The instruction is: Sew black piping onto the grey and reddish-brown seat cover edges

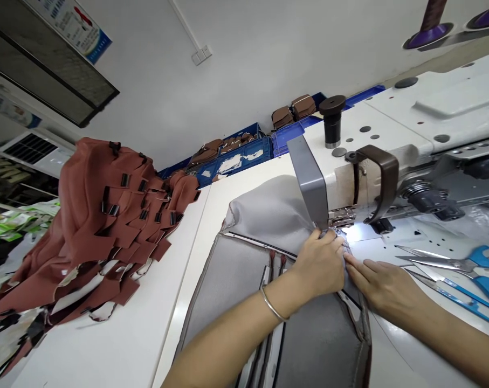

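No wording can be read anywhere in the frame.
A wall poster [72, 24] at the upper left carries rows of small print and a red mark over a blue band, all too blurred to make out. A second sign [9, 108] at the left edge is just as smeared. Torn white labels [238, 161] on the blue crates [212, 173] near the centre show no legible characters.

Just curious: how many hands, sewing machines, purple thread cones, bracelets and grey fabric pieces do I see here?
Hands: 2 (left hand, right hand)
Sewing machine: 1
Purple thread cones: 2
Bracelet: 1
Grey fabric piece: 1
Total: 7
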A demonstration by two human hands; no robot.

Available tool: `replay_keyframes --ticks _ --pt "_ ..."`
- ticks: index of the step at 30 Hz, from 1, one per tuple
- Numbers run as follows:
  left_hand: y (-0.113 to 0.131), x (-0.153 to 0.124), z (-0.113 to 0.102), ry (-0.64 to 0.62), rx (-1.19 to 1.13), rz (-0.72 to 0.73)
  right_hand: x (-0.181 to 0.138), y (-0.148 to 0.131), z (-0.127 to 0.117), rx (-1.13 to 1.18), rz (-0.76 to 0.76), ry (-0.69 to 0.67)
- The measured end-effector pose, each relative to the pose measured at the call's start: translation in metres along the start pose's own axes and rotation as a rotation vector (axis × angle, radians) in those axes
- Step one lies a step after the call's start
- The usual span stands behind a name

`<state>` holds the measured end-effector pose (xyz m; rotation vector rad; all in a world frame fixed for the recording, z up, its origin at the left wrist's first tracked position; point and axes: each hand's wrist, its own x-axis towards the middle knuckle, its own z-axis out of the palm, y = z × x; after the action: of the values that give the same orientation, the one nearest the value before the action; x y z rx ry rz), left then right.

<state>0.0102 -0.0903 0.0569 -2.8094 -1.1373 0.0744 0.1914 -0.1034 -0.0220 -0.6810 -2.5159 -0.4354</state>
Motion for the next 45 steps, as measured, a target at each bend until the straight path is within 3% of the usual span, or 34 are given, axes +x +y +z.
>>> replay_keyframes --ticks 7,24,33,36,39,42,45 --pt "-0.001 0.002 0.006 0.005 -0.01 -0.07 0.004 0.007 0.005 -0.007 -0.011 -0.033" --pt "-0.011 0.009 0.022 0.2 -0.098 -0.202 0.009 0.02 0.022 0.058 0.049 -0.079" --pt "-0.012 0.009 0.024 0.139 -0.099 -0.227 0.004 0.018 0.025 0.198 0.139 -0.076" --pt "0.003 0.004 0.003 0.06 -0.179 -0.288 0.003 0.023 0.013 0.297 0.274 -0.084" --pt "0.034 -0.006 -0.033 -0.156 -0.221 -0.383 -0.001 0.03 -0.004 0.415 0.483 -0.159" --pt "0.061 -0.018 -0.063 -0.41 -0.222 -0.316 -0.006 0.027 -0.02 0.669 0.597 -0.279" --pt "0.061 -0.025 -0.075 -0.535 -0.278 -0.24 -0.006 0.004 -0.031 1.008 0.63 -0.35"
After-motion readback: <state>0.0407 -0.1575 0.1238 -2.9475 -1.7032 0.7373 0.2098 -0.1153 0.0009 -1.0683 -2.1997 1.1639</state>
